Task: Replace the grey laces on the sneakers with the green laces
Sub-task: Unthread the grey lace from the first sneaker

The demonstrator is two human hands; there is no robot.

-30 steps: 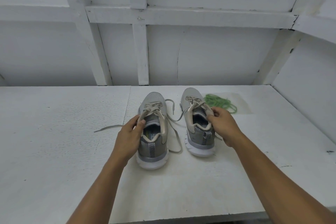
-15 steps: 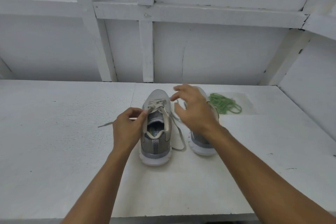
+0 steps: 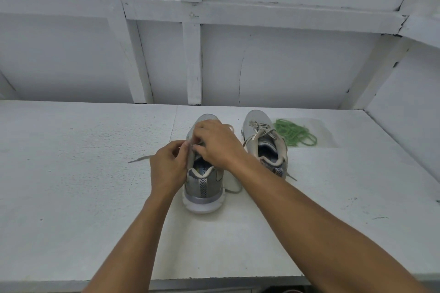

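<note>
Two grey sneakers stand heel-toward-me on the white table. Both my hands are on the left sneaker [image 3: 202, 185]. My left hand [image 3: 167, 165] grips its left upper edge by the collar. My right hand [image 3: 216, 143] lies over the tongue and pinches the grey lace near the top eyelets, hiding most of the lacing. A loose grey lace end [image 3: 140, 159] trails off to the left. The right sneaker [image 3: 266, 143] stands free, with its grey lace still threaded. A tangled pile of green laces [image 3: 294, 135] lies just right of it.
The white table [image 3: 71, 185] runs wide to the left and right, with its front edge close to me. A white panelled wall with beams rises behind, and another wall closes the right side.
My right hand left the right sneaker, crossed over and came down on the left sneaker's lacing. My left hand stayed on the left sneaker, shifting slightly up its edge.
</note>
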